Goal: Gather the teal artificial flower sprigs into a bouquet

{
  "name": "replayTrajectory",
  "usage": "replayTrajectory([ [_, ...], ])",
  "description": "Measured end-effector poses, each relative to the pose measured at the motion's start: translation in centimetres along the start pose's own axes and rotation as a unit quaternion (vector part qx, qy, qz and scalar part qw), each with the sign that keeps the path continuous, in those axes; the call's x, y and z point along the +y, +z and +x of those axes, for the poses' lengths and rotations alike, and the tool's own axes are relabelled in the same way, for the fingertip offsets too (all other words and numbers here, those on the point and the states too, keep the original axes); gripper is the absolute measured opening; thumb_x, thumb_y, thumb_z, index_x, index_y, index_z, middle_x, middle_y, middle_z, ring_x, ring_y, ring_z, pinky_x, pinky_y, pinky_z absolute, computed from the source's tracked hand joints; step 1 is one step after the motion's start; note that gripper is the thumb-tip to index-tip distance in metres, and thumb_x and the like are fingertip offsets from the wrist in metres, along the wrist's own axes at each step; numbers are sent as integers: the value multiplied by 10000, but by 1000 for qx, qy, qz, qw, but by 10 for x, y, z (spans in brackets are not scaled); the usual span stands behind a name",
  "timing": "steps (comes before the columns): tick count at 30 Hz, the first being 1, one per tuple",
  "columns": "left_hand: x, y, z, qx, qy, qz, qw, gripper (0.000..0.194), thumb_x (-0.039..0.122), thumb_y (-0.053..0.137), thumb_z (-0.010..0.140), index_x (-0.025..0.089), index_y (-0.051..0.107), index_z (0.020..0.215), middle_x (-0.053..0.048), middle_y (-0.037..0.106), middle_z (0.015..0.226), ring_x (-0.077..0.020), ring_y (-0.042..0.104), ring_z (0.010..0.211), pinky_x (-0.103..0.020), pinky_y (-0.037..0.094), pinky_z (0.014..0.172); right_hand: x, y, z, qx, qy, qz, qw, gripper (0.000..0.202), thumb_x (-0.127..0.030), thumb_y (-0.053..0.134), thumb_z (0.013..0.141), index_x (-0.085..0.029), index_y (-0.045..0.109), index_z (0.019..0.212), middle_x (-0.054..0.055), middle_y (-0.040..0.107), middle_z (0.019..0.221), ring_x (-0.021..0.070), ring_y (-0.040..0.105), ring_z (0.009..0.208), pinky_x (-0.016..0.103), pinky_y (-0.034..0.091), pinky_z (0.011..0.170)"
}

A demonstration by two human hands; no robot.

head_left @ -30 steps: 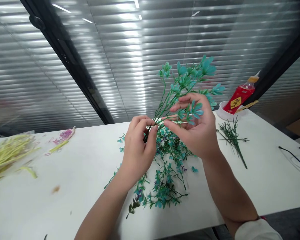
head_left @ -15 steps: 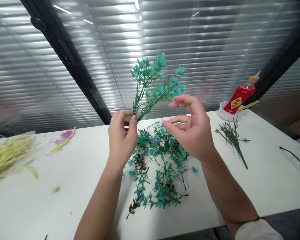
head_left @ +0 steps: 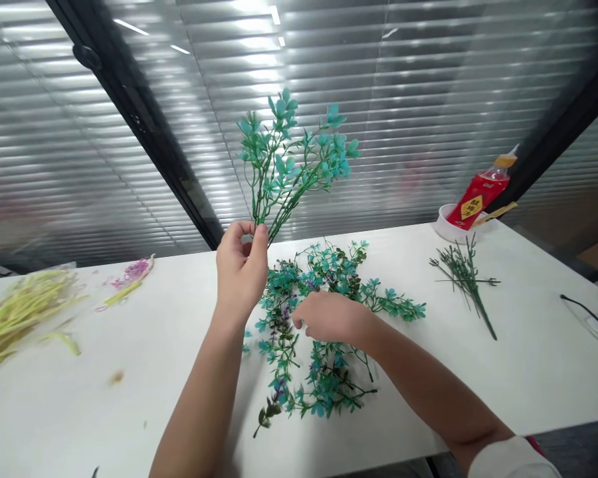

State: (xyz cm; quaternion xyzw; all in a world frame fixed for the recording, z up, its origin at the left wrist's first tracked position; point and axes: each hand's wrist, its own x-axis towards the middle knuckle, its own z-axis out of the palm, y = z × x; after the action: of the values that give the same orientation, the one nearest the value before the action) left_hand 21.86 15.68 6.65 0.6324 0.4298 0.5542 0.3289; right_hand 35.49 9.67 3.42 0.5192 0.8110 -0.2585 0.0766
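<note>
My left hand (head_left: 242,269) pinches a bunch of artificial flower stems (head_left: 292,153) by their lower ends. Turquoise blossoms and green leaves fan out upward from it, in front of the blinds. My right hand (head_left: 329,317) is down at the loose pile of artificial flower sprigs (head_left: 323,385) on the table, palm downward with its fingers curled. Whatever its fingertips grip is hidden beneath the hand. Turquoise flowers, dark leaves and a few purple bits make up the pile. One leafy sprig (head_left: 401,307) sticks out to the right, beyond my right wrist.
On the white table (head_left: 179,372), bare green stems (head_left: 466,279) lie at right, near a red bottle (head_left: 480,196) tilted in a white dish (head_left: 451,229). Yellow strands (head_left: 20,312) and a purple-and-yellow piece (head_left: 132,279) are at left. Black cable-like pieces (head_left: 588,315) lie far right. Blinds (head_left: 428,99) stand behind.
My right hand has dropped from beside the held bunch to the pile, its fingers curling. My left hand keeps the bunch, which now stands more upright and spreads a little further left.
</note>
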Motion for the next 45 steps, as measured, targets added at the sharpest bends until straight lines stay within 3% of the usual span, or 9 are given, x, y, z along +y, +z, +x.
replayTrajectory([
  [5, 3, 1, 0, 14, 15, -55, 998, 244, 401, 639, 880, 210, 489, 859, 28, 453, 800, -47, 416, 494, -165, 348, 395, -5, 8, 13, -46, 37, -37, 998, 209, -1, 557, 815, -132, 719, 840, 145, 728, 887, 283, 713, 840, 328, 527, 656],
  [9, 6, 1, -1, 19, 35, -67, 997, 188, 368, 637, 885, 226, 557, 976, 16, 484, 898, -36, 447, 490, -161, 369, 375, -8, 13, 19, -53, 57, -62, 995, 217, 38, 537, 804, -104, 702, 811, 157, 712, 854, 274, 715, 797, 330, 535, 645],
  [13, 8, 0, -1, 28, 29, -84, 996, 179, 387, 627, 891, 215, 580, 914, 29, 456, 804, -40, 440, 473, -156, 393, 372, -8, 19, 26, -42, 56, -80, 994, 221, 39, 529, 813, -90, 704, 855, 170, 708, 864, 263, 710, 807, 328, 552, 645],
  [21, 8, -3, -1, 34, 12, -117, 992, 220, 364, 644, 861, 222, 483, 810, 48, 412, 701, -64, 434, 478, -159, 381, 369, -7, 22, 33, -3, 55, -80, 995, 210, 36, 550, 790, -84, 695, 885, 163, 704, 858, 260, 707, 808, 349, 557, 687],
  [29, 16, -3, -3, -1, -44, -194, 980, 361, 467, 674, 825, 202, 444, 740, 40, 405, 697, -53, 401, 478, -173, 299, 374, 3, -1, 7, 39, 20, -11, 999, 257, 44, 544, 755, -155, 646, 881, 106, 706, 952, 224, 669, 937, 265, 463, 695],
  [36, 17, -4, -3, -25, -82, -190, 978, 298, 357, 786, 714, 209, 546, 808, 50, 414, 652, -65, 410, 500, -174, 322, 406, 30, -21, -21, 80, -7, 162, 984, 137, -93, 606, 745, -184, 569, 840, 41, 669, 886, 153, 615, 765, 238, 440, 602],
  [45, 15, -3, -4, -23, -85, -178, 980, 320, 349, 838, 673, 198, 626, 858, 31, 519, 732, -51, 423, 513, -170, 377, 411, 47, -39, -59, 169, 0, 242, 955, 54, -173, 607, 771, -195, 565, 797, 0, 628, 754, 120, 561, 635, 242, 435, 556],
])
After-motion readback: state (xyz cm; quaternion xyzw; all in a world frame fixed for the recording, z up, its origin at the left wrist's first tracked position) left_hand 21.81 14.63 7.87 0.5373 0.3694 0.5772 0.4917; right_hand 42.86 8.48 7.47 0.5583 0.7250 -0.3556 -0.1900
